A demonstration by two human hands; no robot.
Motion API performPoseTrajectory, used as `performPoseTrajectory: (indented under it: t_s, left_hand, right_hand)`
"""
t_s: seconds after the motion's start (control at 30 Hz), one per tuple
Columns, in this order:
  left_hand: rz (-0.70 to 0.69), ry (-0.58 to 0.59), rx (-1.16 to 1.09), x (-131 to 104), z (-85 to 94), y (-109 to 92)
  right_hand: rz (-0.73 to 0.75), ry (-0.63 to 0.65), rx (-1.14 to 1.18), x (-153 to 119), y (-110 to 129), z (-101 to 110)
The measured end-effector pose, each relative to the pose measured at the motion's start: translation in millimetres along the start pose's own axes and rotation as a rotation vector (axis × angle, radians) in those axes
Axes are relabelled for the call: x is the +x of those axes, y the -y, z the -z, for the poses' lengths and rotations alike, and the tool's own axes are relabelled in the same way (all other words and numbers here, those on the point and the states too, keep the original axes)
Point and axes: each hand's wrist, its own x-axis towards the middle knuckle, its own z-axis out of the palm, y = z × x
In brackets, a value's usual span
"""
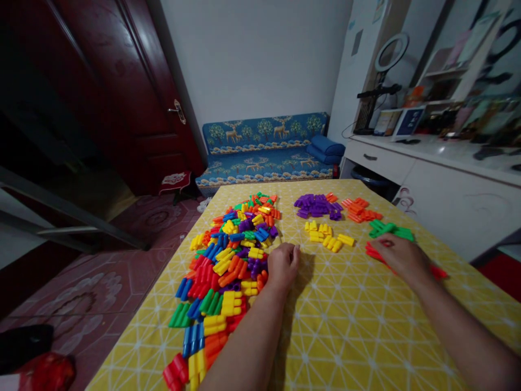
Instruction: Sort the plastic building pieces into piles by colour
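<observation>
On a yellow patterned table, my left hand (284, 264) is closed at the right edge of a mixed pile of plastic blocks (223, 255); whatever its fingers hold is hidden. My right hand (396, 254) has its fingers pressed together over red blocks (437, 271) at the right, and what lies between the fingertips is hard to make out. Just beyond it lie green blocks (402, 233). Farther back are separate groups of purple blocks (315, 205), orange blocks (358, 210) and yellow blocks (319, 231).
The table (325, 336) has a yellow cloth with white lines. Behind it stands a blue patterned sofa (260, 144). A white cabinet (456, 179) with a ring light (391, 52) is at the right. A dark red door (134, 81) and a small stool (176, 182) are at the left.
</observation>
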Motion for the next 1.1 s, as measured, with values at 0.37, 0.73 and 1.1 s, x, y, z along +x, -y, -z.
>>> performPoseTrajectory:
  t_s: [0.37, 0.73, 1.1]
  left_hand:
    - [0.111, -0.251, 0.511, 2, 10.9, -5]
    - [0.080, -0.104, 0.441, 5, 18.6, -4]
    - [0.004, 0.013, -0.032, 2, 0.8, 4]
  right_hand:
    - [0.562, -0.271, -0.042, -34, 7, -35]
    - [0.724, -0.140, 0.187, -55, 53, -46]
    - [0.553, 0.173, 0.495, -98, 125, -89]
